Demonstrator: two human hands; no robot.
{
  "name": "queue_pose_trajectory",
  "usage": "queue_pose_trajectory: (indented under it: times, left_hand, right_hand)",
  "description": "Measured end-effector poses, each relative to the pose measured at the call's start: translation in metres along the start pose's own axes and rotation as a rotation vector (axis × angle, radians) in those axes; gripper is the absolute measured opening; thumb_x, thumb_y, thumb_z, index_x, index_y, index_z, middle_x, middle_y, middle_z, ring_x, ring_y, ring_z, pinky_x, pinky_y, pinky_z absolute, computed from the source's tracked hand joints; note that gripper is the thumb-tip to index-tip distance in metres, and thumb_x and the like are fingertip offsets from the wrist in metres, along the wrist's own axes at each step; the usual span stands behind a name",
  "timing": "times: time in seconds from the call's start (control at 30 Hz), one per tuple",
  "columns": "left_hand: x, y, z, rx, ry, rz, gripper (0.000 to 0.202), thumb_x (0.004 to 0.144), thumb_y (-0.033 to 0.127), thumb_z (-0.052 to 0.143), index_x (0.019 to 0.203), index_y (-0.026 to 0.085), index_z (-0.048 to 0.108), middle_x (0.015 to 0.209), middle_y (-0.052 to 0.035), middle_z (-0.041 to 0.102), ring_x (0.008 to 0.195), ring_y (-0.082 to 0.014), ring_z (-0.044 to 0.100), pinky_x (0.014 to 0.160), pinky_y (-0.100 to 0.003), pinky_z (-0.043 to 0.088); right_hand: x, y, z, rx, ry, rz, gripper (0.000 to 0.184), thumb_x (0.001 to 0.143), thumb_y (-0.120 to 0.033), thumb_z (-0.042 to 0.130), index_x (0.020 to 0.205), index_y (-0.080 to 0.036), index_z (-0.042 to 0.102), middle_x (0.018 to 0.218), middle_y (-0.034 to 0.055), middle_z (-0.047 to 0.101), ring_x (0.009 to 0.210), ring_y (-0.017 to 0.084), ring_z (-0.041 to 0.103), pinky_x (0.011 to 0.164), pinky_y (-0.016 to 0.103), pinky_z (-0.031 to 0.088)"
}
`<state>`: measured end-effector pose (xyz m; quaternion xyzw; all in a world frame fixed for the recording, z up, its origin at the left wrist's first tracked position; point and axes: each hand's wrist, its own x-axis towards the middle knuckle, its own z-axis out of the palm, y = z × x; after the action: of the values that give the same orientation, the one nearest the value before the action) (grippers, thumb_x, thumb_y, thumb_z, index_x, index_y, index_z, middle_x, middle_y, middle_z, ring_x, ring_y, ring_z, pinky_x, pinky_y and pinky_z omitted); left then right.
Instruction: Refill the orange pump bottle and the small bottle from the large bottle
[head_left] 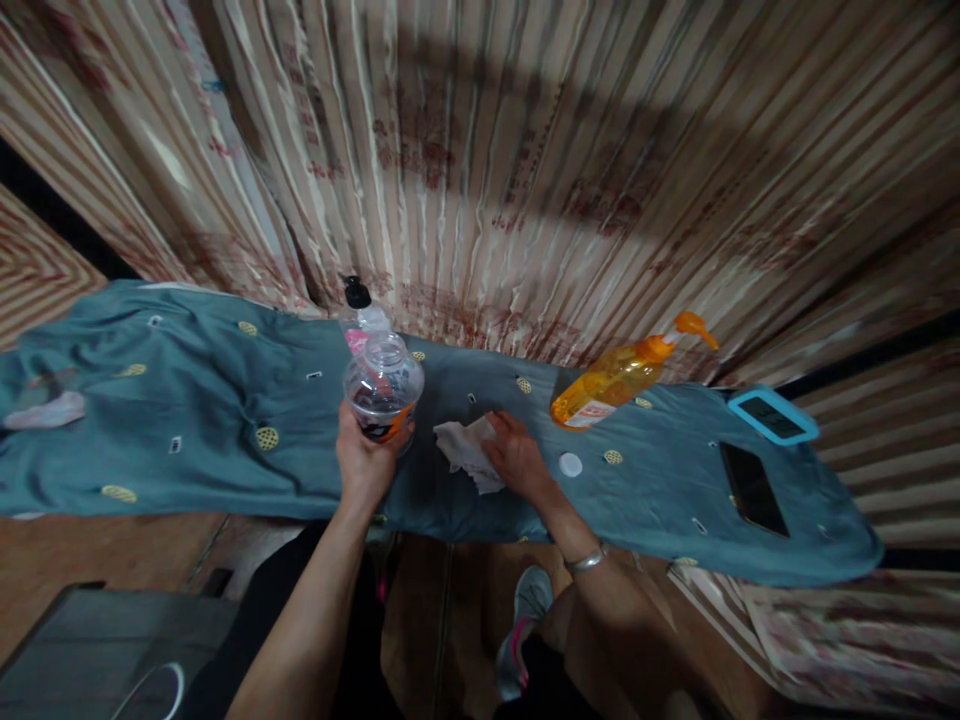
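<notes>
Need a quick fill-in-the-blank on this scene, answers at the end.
1. The clear plastic bottle is held in the ____ hand.
2. The right hand is on a pale cloth, and the round cap near that hand is colored ____.
3. The bottle of yellow-orange liquid has a pump colored ____.
4. The small screen device beside the dark phone has a ____ frame.

Missing words: left; white; orange; blue.
</notes>
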<state>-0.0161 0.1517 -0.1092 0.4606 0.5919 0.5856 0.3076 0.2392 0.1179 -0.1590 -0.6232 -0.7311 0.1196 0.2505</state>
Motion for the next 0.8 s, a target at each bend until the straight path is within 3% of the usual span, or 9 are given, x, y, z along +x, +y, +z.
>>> queue_pose_trajectory:
  times: [0.2, 0.4, 0.5, 0.67, 0.73, 0.8]
  left_hand:
    - [0.002, -0.001, 0.0, -0.054, 0.01, -0.009, 0.082, 0.049, 0.027, 0.093, 0.125, 0.023, 0.063, 0.11, -0.0047, 0.078, 0.102, -0.028, 0.077, 0.096, -0.04, 0.062]
    - [0.002, -0.005, 0.0, -0.124, -0.014, -0.037, 0.08, 0.052, 0.027, 0.091, 0.126, 0.023, 0.059, 0.113, -0.0065, 0.076, 0.103, -0.0281, 0.076, 0.099, -0.044, 0.062]
    - [0.001, -0.009, 0.001, -0.128, -0.017, -0.032, 0.088, 0.054, 0.024, 0.09, 0.135, 0.022, 0.053, 0.124, -0.0095, 0.072, 0.113, -0.0287, 0.074, 0.104, -0.044, 0.06]
    - [-0.002, -0.008, 0.001, -0.133, -0.001, -0.002, 0.094, 0.058, 0.021, 0.089, 0.143, 0.023, 0.049, 0.132, -0.0114, 0.071, 0.118, -0.0284, 0.073, 0.107, -0.043, 0.059]
    - [-0.002, -0.007, 0.001, -0.147, -0.02, 0.002, 0.092, 0.06, 0.02, 0.088, 0.144, 0.022, 0.049, 0.131, -0.0107, 0.072, 0.118, -0.0279, 0.073, 0.108, -0.043, 0.058]
    - [-0.002, -0.007, 0.002, -0.161, -0.027, 0.008, 0.091, 0.061, 0.018, 0.087, 0.143, 0.021, 0.05, 0.132, -0.0111, 0.072, 0.12, -0.0279, 0.073, 0.11, -0.043, 0.057]
  right_hand:
    - [0.002, 0.0, 0.002, 0.019, 0.016, 0.055, 0.041, 0.104, -0.046, 0.068, 0.136, -0.02, 0.064, 0.139, 0.0118, 0.062, 0.12, 0.025, 0.065, 0.103, 0.048, 0.058]
    - [0.035, -0.03, -0.009, 0.195, 0.088, 0.059, 0.047, 0.103, -0.045, 0.069, 0.141, -0.019, 0.061, 0.143, 0.0126, 0.06, 0.126, 0.028, 0.063, 0.107, 0.052, 0.056]
    - [0.076, -0.052, -0.012, 0.314, 0.088, 0.055, 0.052, 0.103, -0.047, 0.069, 0.146, -0.019, 0.058, 0.141, 0.013, 0.063, 0.123, 0.027, 0.066, 0.106, 0.052, 0.057]
    - [0.175, -0.093, -0.011, 0.474, 0.05, -0.004, 0.097, 0.088, -0.053, 0.086, 0.164, -0.018, 0.037, 0.152, 0.0192, 0.058, 0.138, 0.029, 0.061, 0.114, 0.046, 0.053]
    - [0.209, -0.109, -0.007, 0.511, 0.033, -0.043, 0.114, 0.074, -0.053, 0.096, 0.165, -0.019, 0.036, 0.156, 0.0182, 0.055, 0.147, 0.032, 0.054, 0.121, 0.049, 0.047]
    - [0.233, -0.122, -0.001, 0.541, -0.004, -0.072, 0.121, 0.063, -0.055, 0.102, 0.162, -0.016, 0.042, 0.15, 0.0195, 0.058, 0.144, 0.034, 0.056, 0.12, 0.05, 0.047]
